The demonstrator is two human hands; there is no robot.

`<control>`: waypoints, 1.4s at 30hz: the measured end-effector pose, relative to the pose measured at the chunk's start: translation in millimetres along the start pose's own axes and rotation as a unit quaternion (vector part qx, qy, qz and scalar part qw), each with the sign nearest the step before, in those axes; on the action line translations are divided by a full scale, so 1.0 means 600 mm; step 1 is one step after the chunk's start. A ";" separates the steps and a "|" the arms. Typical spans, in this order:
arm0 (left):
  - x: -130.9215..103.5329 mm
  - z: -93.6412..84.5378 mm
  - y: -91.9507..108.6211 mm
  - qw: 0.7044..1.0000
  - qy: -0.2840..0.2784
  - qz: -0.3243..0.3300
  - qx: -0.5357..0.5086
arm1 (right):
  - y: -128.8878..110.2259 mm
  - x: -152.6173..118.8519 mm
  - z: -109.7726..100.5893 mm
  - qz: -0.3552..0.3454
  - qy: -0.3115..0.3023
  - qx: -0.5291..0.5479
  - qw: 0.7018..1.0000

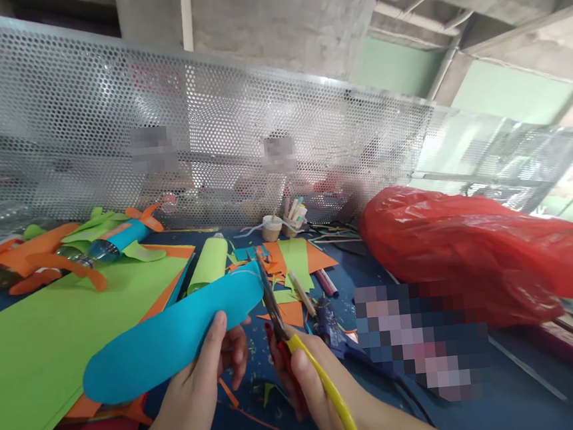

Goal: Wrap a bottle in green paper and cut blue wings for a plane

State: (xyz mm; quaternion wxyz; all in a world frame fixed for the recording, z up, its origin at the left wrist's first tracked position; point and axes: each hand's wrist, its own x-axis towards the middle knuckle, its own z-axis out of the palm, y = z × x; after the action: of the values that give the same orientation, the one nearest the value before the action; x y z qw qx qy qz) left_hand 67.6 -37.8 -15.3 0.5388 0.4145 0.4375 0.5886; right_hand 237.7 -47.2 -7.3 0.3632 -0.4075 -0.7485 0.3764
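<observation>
My left hand [204,363] pinches a long strip of blue paper [161,336] with a rounded near end, thumb on top and fingers beneath. In my right hand [315,380] is a pair of scissors [275,310] with a yellow and a red handle. Their blades stand at the strip's far right end, where a curved line runs across the paper; whether they are cutting into it I cannot tell. Below the blades lie scraps of orange and green paper [295,258]. A bottle wrapped in green paper [210,262] stands just behind the strip.
Green paper sheets [41,337] are stacked at left, with paper-wrapped bottles [122,236] behind. A blue glue gun [331,325], a marker [326,283] and cups of sticks [272,228] lie beyond my right hand. A red plastic bag [470,252] fills the right; a perforated metal screen [258,124] closes the back.
</observation>
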 end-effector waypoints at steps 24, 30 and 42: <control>0.028 -0.007 0.020 0.998 -0.004 0.007 -0.063 | -0.006 0.006 -0.009 -0.013 -0.012 -0.026 1.000; 0.035 -0.006 0.023 0.996 -0.004 0.026 -0.082 | -0.010 0.008 -0.013 -0.021 -0.030 -0.021 0.999; 0.066 -0.022 0.017 0.996 0.028 0.048 -0.069 | -0.008 0.012 -0.014 -0.015 -0.025 -0.073 0.997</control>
State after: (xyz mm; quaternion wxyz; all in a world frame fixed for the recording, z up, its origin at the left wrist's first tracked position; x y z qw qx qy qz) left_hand 49.1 0.6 -8.2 0.5248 0.3803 0.3907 0.6537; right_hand 240.5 -40.7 2.4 0.3192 -0.4121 -0.7891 0.3249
